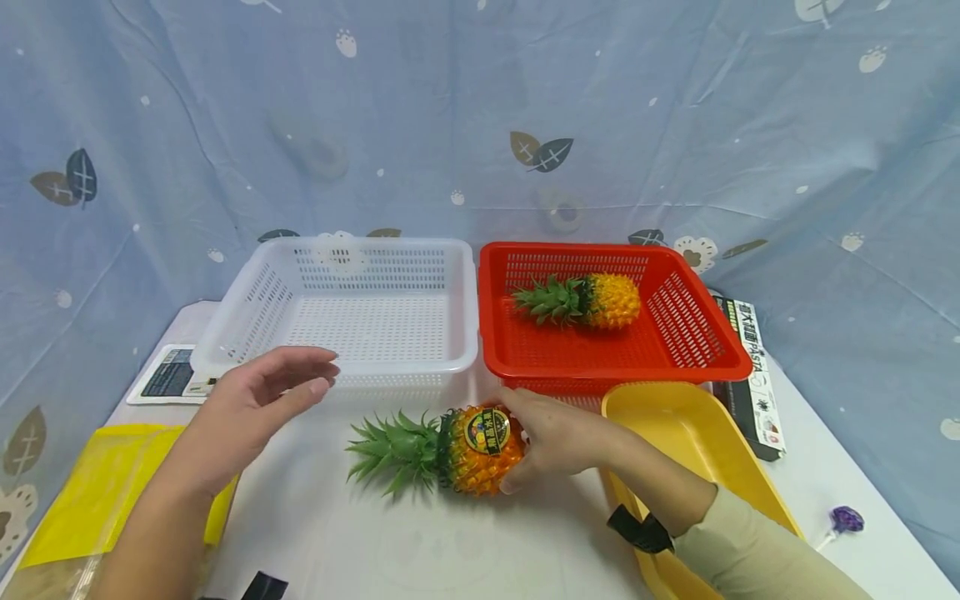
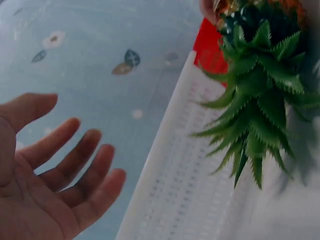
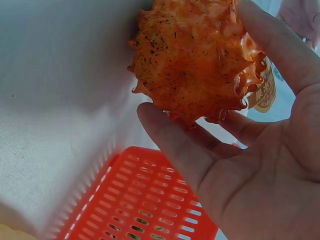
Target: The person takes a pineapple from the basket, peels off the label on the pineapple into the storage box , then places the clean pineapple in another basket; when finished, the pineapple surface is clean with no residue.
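An orange pineapple [image 1: 480, 450] with a round black-and-gold sticker lies on its side on the white table, its green leaves pointing left. My right hand [image 1: 558, 437] holds it by the base end, thumb and fingers spread around the body. Up close in the right wrist view, the spiky base [image 3: 195, 60] sits between the thumb and fingers. My left hand [image 1: 258, 408] holds nothing and hovers near the front left corner of the white basket [image 1: 405, 367], fingers loosely bent. In the left wrist view the leafy crown [image 2: 260, 95] is well apart from that hand.
A red basket [image 1: 551, 371] at the back right contains another pineapple [image 1: 611, 300]. Near my right forearm stands a yellow tray [image 1: 675, 408]. A pasta box [image 1: 757, 383], a purple flower-like item [image 1: 847, 519], a yellow packet [image 1: 112, 483] and a flat package [image 1: 165, 375] lie around the sides.
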